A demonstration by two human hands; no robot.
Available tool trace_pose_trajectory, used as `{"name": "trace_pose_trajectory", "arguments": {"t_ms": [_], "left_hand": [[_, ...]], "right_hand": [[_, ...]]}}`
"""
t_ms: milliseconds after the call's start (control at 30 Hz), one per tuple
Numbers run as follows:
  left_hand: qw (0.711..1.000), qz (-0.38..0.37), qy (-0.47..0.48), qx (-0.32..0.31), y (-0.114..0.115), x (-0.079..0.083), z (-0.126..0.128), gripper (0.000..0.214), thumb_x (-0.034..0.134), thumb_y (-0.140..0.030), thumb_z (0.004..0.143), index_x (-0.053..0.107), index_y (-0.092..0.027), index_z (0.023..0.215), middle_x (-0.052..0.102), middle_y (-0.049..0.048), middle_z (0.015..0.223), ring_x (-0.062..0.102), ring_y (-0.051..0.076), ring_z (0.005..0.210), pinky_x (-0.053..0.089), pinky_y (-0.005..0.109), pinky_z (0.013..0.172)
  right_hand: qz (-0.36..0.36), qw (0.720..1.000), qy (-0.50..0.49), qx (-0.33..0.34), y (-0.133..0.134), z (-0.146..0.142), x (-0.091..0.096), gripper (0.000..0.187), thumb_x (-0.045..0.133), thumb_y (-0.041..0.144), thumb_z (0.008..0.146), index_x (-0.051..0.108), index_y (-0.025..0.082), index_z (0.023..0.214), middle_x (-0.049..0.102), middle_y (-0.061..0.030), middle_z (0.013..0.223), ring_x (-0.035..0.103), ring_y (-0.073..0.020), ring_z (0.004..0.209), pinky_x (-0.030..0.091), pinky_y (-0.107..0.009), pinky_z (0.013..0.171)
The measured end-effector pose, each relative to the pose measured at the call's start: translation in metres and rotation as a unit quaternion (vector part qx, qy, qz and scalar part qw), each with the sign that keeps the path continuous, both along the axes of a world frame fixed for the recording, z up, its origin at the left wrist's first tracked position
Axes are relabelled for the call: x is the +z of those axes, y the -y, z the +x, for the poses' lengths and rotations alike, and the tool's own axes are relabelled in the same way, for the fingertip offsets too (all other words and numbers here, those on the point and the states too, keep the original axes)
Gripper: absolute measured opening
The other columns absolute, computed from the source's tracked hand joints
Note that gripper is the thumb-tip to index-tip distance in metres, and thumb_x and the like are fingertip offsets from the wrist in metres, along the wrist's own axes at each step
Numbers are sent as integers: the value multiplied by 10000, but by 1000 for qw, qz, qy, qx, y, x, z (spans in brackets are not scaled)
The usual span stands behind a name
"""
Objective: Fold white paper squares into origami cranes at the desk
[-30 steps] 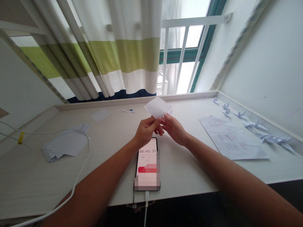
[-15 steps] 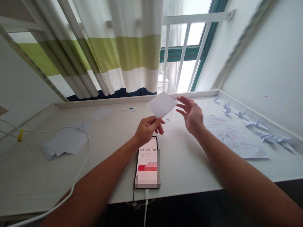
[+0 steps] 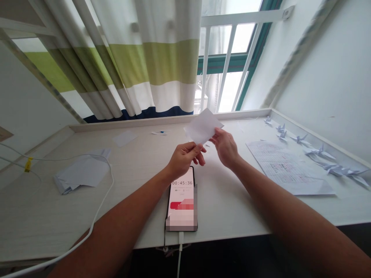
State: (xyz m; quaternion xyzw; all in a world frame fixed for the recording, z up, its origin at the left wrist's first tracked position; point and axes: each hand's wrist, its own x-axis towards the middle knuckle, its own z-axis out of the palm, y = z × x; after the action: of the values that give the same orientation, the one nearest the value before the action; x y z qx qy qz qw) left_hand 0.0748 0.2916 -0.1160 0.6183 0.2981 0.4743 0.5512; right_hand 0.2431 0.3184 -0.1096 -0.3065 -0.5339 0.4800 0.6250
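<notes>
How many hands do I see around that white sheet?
2: the left hand pinches the white sheet near its bottom corner; the right hand has fingertips at its right edge. No others show.

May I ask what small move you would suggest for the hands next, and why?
Perhaps bend the white sheet inward from its right corner, since the left hand pinches its near corner and the right hand is at the right one.

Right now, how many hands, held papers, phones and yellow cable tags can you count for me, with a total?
Hands: 2 (left hand, right hand)
Held paper: 1
Phone: 1
Yellow cable tag: 1
Total: 5
</notes>
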Motion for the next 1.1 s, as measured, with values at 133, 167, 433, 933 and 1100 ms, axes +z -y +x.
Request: {"name": "trace_pose_trajectory", "arguments": {"t_ms": [133, 167, 433, 933, 1100], "left_hand": [[1000, 0, 7, 6, -2, -1, -1, 450, 710, -593, 935, 746, -148, 877, 739, 45, 630, 682, 144, 569, 498, 258, 576], [1000, 1, 13, 11, -3, -1, -2, 455, 722, -598, 923, 741, -148, 861, 735, 42, 625, 681, 145, 562, 492, 257, 565], [1000, 23, -1, 11, -7, -2, -6, 445, 703, -584, 943, 748, -149, 863, 737, 42, 620, 679, 145, 579, 500, 261, 593], [999, 35, 0, 13, -7, -4, -5, 451, 708, -583, 937, 727, -152, 806, 728, 43, 604, 670, 142, 562, 488, 256, 568], [1000, 16, -16, 3, -5, -4, -5, 399, 690, -537, 964, 744, -154, 862, 749, 46, 636, 680, 135, 591, 509, 245, 599]], "right_hand": [[-9, 999, 14, 28, 3, 4, -2, 439, 531, 623, 1013, 692, 235, 887, 731, -46, 883, 685, -244, 951, 544, -419, 912], [-10, 996, 47, 69, 8, -1, -4, 491, 520, 651, 1014, 668, 229, 811, 703, -40, 808, 675, -233, 888, 539, -419, 905], [8, 993, 73, 89, 15, -15, 0, 375, 544, 505, 1011, 695, 210, 837, 623, -7, 647, 638, -215, 737, 555, -402, 815], [-23, 993, 43, 110, 22, -29, -7, 329, 561, 472, 986, 713, 210, 856, 553, 20, 572, 578, -204, 623, 566, -398, 769], [-9, 993, -65, -97, -13, 15, 5, 333, 456, 406, 1012, 742, 237, 997, 801, -58, 1046, 728, -231, 966, 585, -407, 893]]}}
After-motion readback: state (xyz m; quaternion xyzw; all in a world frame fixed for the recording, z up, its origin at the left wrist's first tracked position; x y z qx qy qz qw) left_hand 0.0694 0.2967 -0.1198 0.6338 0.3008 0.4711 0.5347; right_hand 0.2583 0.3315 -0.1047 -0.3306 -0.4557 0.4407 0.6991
